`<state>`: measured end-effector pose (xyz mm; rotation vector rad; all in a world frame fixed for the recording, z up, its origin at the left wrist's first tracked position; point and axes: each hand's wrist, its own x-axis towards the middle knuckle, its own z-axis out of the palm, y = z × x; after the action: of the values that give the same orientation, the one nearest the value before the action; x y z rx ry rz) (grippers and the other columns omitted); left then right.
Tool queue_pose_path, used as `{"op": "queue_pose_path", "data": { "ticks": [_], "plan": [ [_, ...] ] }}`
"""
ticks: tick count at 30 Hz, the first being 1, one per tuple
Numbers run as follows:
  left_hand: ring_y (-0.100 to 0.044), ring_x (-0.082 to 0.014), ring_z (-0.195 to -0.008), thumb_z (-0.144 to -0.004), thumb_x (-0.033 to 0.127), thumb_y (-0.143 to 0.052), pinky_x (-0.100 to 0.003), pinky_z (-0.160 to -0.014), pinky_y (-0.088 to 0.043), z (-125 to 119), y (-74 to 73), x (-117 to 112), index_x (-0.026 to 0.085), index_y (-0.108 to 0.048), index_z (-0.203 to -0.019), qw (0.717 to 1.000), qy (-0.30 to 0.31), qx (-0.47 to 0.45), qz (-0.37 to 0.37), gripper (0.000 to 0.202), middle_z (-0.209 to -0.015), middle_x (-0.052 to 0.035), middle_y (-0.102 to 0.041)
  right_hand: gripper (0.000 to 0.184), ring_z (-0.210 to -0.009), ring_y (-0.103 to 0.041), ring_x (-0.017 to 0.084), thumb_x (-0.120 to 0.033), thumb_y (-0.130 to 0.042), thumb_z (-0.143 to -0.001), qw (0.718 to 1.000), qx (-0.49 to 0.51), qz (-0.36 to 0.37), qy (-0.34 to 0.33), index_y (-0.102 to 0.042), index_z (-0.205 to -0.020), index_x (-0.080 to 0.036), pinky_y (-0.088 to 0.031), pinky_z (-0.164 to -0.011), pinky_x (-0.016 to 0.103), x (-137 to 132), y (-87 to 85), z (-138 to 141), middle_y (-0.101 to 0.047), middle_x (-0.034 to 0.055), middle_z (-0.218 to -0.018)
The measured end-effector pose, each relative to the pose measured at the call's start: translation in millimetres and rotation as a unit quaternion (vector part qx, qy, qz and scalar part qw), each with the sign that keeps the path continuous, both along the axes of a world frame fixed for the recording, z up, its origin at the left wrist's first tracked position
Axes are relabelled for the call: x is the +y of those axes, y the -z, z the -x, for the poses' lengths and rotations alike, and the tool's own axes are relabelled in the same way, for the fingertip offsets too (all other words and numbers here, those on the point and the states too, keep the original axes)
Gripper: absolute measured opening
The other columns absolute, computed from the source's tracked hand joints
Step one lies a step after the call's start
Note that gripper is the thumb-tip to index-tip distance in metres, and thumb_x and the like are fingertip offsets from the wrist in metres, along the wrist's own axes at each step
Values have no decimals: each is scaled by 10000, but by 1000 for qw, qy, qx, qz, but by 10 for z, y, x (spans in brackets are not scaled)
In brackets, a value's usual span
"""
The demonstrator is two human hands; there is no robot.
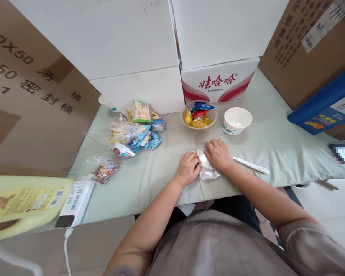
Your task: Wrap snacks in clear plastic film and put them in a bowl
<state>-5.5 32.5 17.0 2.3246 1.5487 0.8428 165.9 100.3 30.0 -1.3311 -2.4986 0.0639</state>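
Observation:
A small clear plastic bag (208, 171) lies flat on the pale green cloth near the table's front edge. My left hand (188, 168) rests on its left side with the fingers curled under. Pressing on the bag's upper right part is my right hand (217, 154), fingers bent and held together. Just behind my hands stands a clear bowl (199, 114) holding yellow, red and blue snack packets. Beside it to the right is a white paper bowl (237, 120). A white pen (251, 165) lies to the right of my right wrist.
A heap of wrapped snacks (136, 130) lies at the left, with a further packet (105, 171) nearer me. White boxes (138, 50) and brown cartons (28, 92) wall the table. A yellow jug (20, 201), a white device (74, 203) and a blue box (327, 103) are at the edges.

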Motion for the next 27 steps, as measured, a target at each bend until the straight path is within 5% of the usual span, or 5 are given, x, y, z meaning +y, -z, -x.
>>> {"op": "queue_pose_path", "data": {
  "ticks": [3, 8, 11, 17, 27],
  "plan": [
    [-562, -212, -1028, -899, 219, -517, -400, -930, -416, 28, 26, -11, 183, -639, -844, 1000, 11, -25, 2, 139, -968, -57, -649, 323, -1270, -383, 377, -280, -548, -890, 996, 30, -77, 37, -580, -1147, -87, -322, -1007, 516, -62, -116, -144, -515, 219, -1292],
    [-551, -209, -1027, -901, 158, -466, -390, -930, -414, 46, 12, -11, 186, -640, -896, 999, 11, -37, 3, 177, -978, -55, -648, 280, -1226, -470, 278, -306, -461, -954, 977, 82, -42, -191, -598, -1158, -172, -370, -1016, 474, -451, -197, -301, -608, 129, -1192],
    [-543, -202, -1059, -886, 105, -437, -386, -955, -405, 47, 9, -12, 194, -644, -949, 999, 14, -37, 12, 235, -998, -48, -651, 357, -1203, -500, 277, -342, -455, -957, 976, 83, 6, -201, -568, -1241, -158, -420, -980, 466, -720, -95, -377, -603, 142, -1228],
    [-547, -208, -1070, -910, 204, -498, -404, -978, -395, 21, 3, -23, 211, -673, -963, 1000, 0, -11, 19, 183, -1004, -45, -650, 705, -1421, -252, 317, -413, -580, -879, 967, -38, 17, -253, -359, -1448, -62, -304, -1122, 492, -1239, 158, -528, -373, 174, -1501],
    [-504, -245, -1154, -892, 239, -542, -440, -993, -348, -19, -36, -90, 239, -688, -1043, 995, 68, 69, -13, 210, -1123, -52, -657, 228, -1123, -525, 257, -250, -526, -931, 984, 54, -18, -169, -635, -1119, -179, -429, -940, 438, -1037, 82, -532, -619, 127, -1180]
  ]
}}
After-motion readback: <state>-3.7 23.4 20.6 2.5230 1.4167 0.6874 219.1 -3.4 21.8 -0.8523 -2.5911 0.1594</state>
